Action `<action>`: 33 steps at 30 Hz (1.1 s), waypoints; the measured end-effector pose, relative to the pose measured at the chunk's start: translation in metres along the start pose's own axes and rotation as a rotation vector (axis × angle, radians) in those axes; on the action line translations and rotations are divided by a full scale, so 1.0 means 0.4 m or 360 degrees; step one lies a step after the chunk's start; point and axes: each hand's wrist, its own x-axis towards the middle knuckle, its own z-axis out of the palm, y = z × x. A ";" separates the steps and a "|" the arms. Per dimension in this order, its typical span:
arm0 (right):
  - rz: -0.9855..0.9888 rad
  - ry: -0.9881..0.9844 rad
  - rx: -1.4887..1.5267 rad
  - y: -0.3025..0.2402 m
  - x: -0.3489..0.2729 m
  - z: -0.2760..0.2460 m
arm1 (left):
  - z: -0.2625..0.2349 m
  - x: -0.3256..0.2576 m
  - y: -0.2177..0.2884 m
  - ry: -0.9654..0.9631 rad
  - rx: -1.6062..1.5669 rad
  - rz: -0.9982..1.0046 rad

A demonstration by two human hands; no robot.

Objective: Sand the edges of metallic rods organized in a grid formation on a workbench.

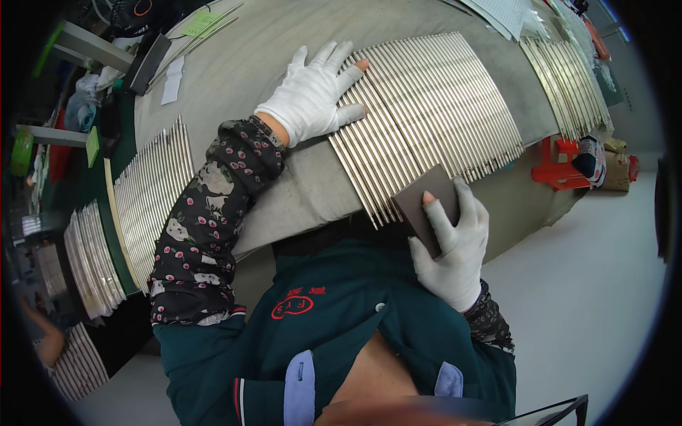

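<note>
Metal rods (426,113), thin and silvery, lie side by side in a broad row on a grey cloth-covered tabletop (284,42). More rod batches rest at the left (153,199) and far right (568,85); a pale floor (590,284) and a red stool (558,163) show beyond the edge. The left hand (312,96), white-gloved, lies flat with fingers (341,57) spread wide on the row's left part. The right hand (455,248) pinches a dark abrasive pad (426,202), which touches the rods' near ends.
</note>
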 end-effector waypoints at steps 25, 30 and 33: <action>-0.0127 -0.0171 -0.0153 0.002 0.003 -0.038 | -0.002 0.001 0.004 -0.0012 -0.0067 -0.0009; -0.0055 0.0082 -0.0137 0.019 0.008 -0.054 | -0.005 -0.018 -0.008 -0.0048 -0.0033 -0.0013; -0.0026 0.0053 -0.0157 0.030 -0.013 -0.043 | 0.005 -0.035 -0.020 -0.0015 -0.0070 0.0014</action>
